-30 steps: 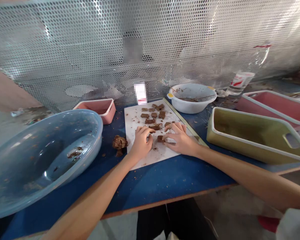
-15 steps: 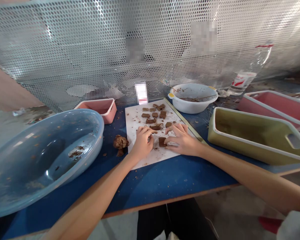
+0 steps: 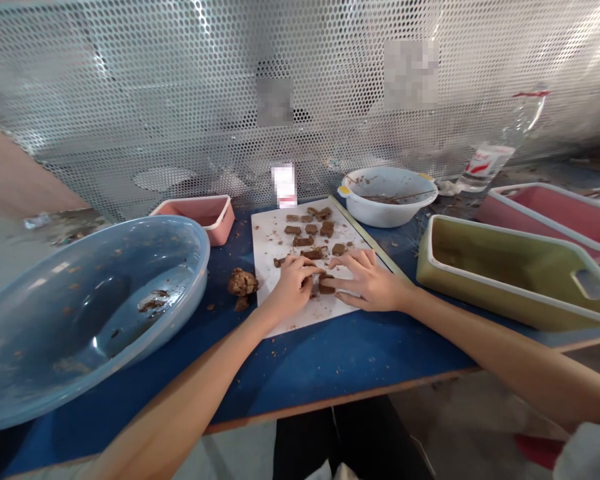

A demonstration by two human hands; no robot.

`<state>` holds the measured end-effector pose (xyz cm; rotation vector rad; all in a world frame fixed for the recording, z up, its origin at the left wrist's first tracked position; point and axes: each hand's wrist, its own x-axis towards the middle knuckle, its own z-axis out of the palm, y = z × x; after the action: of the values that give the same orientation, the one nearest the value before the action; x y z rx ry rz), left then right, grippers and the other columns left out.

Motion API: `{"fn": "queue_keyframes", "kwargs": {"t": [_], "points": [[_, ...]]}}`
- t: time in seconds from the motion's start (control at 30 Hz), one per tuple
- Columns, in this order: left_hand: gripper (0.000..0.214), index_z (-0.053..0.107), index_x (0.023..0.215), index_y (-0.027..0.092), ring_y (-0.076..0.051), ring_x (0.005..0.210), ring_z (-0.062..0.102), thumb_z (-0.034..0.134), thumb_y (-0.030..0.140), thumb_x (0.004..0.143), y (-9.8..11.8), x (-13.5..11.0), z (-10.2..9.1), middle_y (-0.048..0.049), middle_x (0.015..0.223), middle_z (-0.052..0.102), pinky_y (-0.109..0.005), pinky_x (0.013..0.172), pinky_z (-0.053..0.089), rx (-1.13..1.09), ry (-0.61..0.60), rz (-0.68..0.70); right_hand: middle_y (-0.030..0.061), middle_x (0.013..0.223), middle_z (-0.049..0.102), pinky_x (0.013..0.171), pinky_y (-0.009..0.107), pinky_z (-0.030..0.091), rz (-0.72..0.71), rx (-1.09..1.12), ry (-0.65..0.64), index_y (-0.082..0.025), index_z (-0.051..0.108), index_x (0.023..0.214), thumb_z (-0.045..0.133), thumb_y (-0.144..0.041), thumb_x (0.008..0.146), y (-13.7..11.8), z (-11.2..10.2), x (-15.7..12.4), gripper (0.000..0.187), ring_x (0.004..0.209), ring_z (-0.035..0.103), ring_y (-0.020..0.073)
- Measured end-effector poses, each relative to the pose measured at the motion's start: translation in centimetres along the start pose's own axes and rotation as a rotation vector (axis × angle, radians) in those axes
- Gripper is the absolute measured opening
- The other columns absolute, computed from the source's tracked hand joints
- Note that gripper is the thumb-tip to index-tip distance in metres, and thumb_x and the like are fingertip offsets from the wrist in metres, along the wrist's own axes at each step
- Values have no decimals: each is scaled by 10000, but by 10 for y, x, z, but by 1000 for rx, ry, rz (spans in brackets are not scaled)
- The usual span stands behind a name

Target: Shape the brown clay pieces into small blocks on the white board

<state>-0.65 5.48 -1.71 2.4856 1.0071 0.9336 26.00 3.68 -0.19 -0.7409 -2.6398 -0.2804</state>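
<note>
A small block of brown clay (image 3: 326,285) lies on a white sheet (image 3: 275,320) between my hands. My right hand (image 3: 370,283) comes from the right with its fingers spread, and the fingertips rest on the block. On the other side is my left hand (image 3: 294,285), bent at the knuckles. Its index finger reaches to the block's far left edge; thumb and index finger stay apart, and its other fingers are partly hidden. Beyond the hands, several clay pieces (image 3: 303,241) are spread in rough rows. A large clay lump (image 3: 243,283) sits left of the sheet.
A big blue basin (image 3: 180,333) takes up the left side, with a small pink basket (image 3: 223,223) behind it. A white bowl (image 3: 387,213) holds thin sticks. At right are an olive basket (image 3: 485,280), a pink basket (image 3: 540,217) and a plastic bottle (image 3: 487,163). Perforated metal (image 3: 180,100) stands behind.
My left hand has shifted slightly right, closer to the clay block, uncovering a clay piece behind it. My right fingers now lie further over the block.
</note>
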Motion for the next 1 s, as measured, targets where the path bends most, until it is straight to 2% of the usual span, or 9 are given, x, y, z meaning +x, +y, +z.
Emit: {"fn": "queue_keyframes", "kwargs": {"t": [0.1, 0.27, 0.43, 0.7, 1.0], "points": [[430, 806, 1196, 240, -299, 1165, 545, 489, 21, 1005, 0, 1, 2, -99, 1165, 709, -525, 1055, 516, -26, -15, -28, 165, 1474, 535, 1026, 562, 413, -20, -3, -55, -331, 708, 1426, 534, -404, 1113, -2, -2, 0, 366, 1333, 469, 395], [402, 812, 1161, 233, -300, 1167, 550, 506, 28, 999, -2, 1, 4, -92, 1165, 719, -523, 1064, 514, -57, -28, -84, 150, 1497, 499, 1041, 569, 428, 75, 177, -59, -324, 755, 1350, 536, -429, 1113, -2, -3, 3, 339, 1327, 458, 375], [347, 817, 1055, 198, -306, 1162, 549, 533, 17, 972, -5, 1, 6, -97, 1156, 732, -544, 1085, 509, -29, -29, -93, 119, 1480, 512, 1118, 611, 416, 165, 333, -52, -366, 787, 1305, 521, -467, 1116, 0, -2, 6, 342, 1350, 464, 355], [374, 842, 1002, 215, -305, 1154, 560, 534, 9, 955, -6, 1, 6, -86, 1161, 735, -559, 1082, 524, -16, -49, -111, 94, 1498, 522, 1188, 638, 417, 216, 383, -73, -407, 762, 1354, 500, -495, 1123, -3, -2, 6, 360, 1412, 455, 337], [429, 858, 1034, 223, -300, 1160, 552, 518, -17, 933, -6, 0, 6, -96, 1168, 715, -543, 1080, 531, -13, -18, -126, 96, 1508, 544, 1181, 621, 453, 231, 413, -91, -380, 771, 1328, 531, -515, 1106, -5, -6, 5, 354, 1430, 456, 349]]}}
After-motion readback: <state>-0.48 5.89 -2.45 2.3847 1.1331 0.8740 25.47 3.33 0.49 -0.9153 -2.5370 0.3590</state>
